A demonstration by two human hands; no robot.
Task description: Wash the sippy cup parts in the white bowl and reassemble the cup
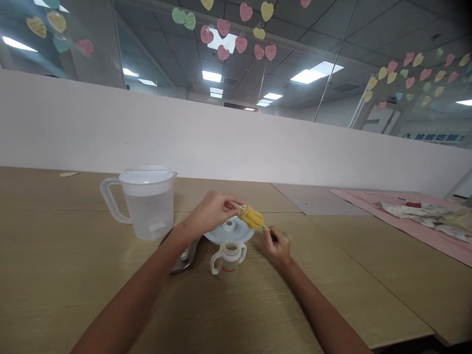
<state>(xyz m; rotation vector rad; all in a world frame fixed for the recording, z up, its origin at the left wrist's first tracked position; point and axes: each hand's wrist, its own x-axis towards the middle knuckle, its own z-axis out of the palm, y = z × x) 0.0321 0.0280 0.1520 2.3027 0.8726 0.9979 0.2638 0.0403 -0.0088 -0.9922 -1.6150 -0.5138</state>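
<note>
Yellow sponge (254, 217) — align it with the clear piece (242, 209), left grip (217, 211) closed on that, right grip (279, 245) pinching the green stick (265, 227).

Mostly One of Each Here

I count two hands, one left hand (216, 211) and one right hand (279, 244); one yellow sponge brush (253, 217) in the grip, one clear piece (241, 208) at its tip; one two-handled cup (228, 264) and one plate (246, 234) below; one metal tray (194, 255) and one pitcher (153, 209) leftward; one pink cloth (363, 202) well off right.
</note>
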